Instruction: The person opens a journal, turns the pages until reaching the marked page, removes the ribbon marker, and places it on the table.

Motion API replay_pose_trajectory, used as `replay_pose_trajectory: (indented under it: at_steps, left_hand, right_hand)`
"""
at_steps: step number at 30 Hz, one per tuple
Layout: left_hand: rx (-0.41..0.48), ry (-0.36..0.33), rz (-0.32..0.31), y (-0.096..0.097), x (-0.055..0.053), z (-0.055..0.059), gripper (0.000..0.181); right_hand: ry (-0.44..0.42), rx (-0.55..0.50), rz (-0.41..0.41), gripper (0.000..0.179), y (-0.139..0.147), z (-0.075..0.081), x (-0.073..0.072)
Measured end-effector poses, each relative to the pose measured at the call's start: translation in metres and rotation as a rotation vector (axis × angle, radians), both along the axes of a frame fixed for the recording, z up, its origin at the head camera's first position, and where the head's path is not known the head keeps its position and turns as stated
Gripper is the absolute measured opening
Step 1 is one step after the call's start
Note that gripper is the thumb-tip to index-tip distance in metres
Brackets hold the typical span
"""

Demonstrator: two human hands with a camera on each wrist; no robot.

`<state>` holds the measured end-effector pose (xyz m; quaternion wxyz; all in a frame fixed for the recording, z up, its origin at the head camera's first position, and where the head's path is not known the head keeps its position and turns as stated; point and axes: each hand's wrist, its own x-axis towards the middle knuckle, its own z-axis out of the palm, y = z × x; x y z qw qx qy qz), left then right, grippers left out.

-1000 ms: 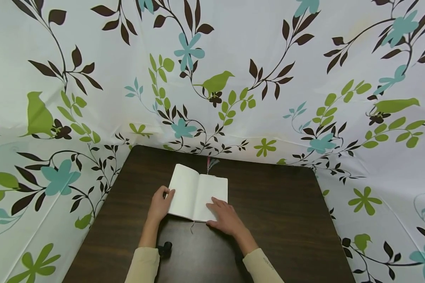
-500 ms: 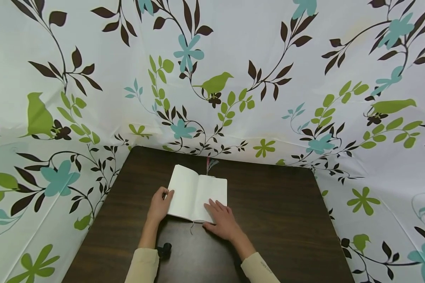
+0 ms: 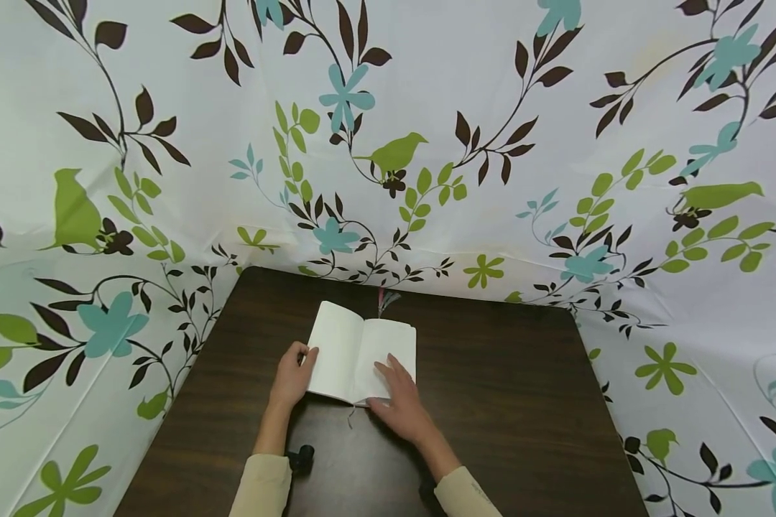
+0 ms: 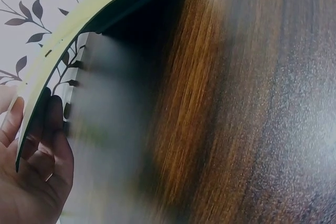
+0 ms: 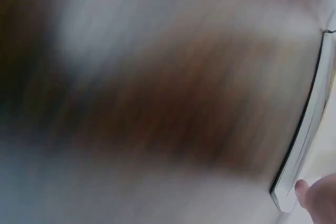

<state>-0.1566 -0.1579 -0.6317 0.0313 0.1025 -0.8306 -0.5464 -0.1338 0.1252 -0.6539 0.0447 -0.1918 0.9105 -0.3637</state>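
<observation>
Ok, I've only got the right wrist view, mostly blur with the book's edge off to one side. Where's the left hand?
Observer: The left hand grips the outer edge of the open book, on its left side.
Operator: Is that side flat on the table?
Observer: No. In the left wrist view it arches up off the table, with its dark underside showing.
Operator: And which part of the page is the right hand at?
Observer: In the head view, the right hand is over the lower, outer part of the right page; I can't tell whether every fingertip touches it.
</observation>
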Motion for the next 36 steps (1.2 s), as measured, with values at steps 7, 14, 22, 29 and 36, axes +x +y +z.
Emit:
replay_pose_trajectory:
  at_steps: [7,14,22,29,36]
  left_hand:
    - [0.04,0.083,-0.011,-0.004,-0.001,-0.013,0.032]
    - [0.028,0.123,-0.031,-0.007,-0.003,-0.018,0.034]
    - [0.023,-0.005,-0.019,0.001,0.0,-0.003,0.03]
    - [0.017,0.004,-0.01,0.002,-0.001,-0.003,0.029]
    - [0.12,-0.002,-0.044,0.009,0.002,-0.001,0.036]
  right_hand:
    - [-0.024,-0.492,-0.273,0.048,-0.01,0.006,0.005]
    - [-0.224,-1.026,-0.564,0.054,-0.015,0.025,-0.001]
    - [-0.225,-0.712,-0.498,0.061,-0.021,0.025,-0.003]
    - [-0.14,-0.298,-0.232,0.059,-0.027,0.021,0.006]
    - [-0.018,-0.024,0.068,0.058,-0.048,0.013,0.014]
